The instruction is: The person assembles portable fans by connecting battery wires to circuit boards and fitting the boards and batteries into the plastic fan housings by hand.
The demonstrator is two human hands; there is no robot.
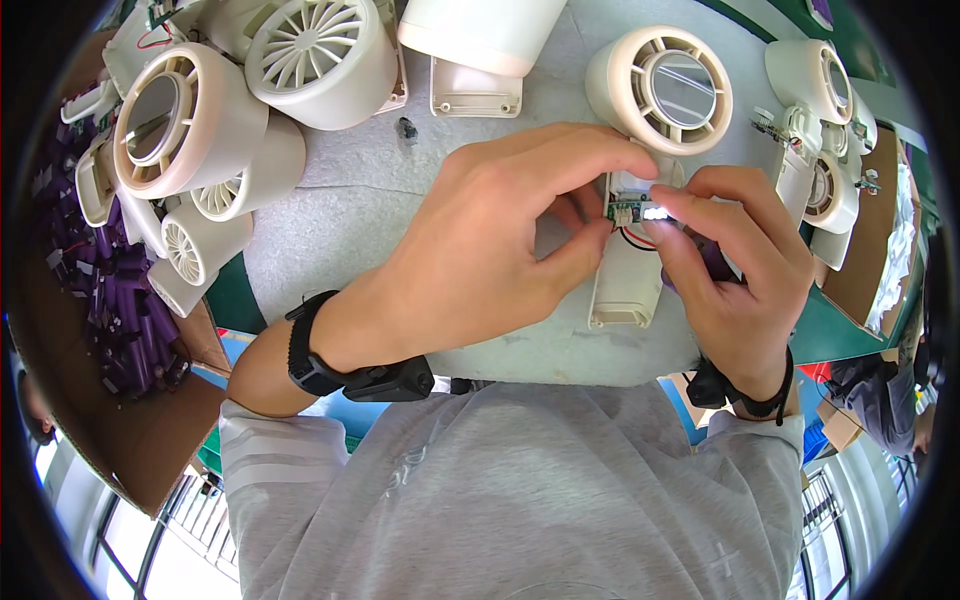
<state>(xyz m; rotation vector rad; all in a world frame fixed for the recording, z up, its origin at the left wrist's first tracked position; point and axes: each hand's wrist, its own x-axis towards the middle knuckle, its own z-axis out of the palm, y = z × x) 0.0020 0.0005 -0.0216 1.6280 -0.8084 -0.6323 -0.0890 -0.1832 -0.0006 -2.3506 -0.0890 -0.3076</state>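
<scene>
A small green circuit board (622, 213) sits between my two hands, with a bright white lit spot at its right end. My left hand (490, 220) reaches across and is closed, thumb and finger at the board's left end. From the other side my right hand (745, 240) pinches the lit end. Red and black wires (637, 240) curve down from the board. Below lies the open cream handle (622, 290) of a handheld fan, its round head (660, 90) above my fingers. A purple cylindrical cell (708, 262) is partly hidden by my right hand.
Several cream fan housings (315, 55) crowd the left and back of the grey mat (340, 240). At the left, a cardboard box (150, 440) holds purple cells (125, 310). More fan parts (825, 190) stand at the right, beside another cardboard box (862, 275).
</scene>
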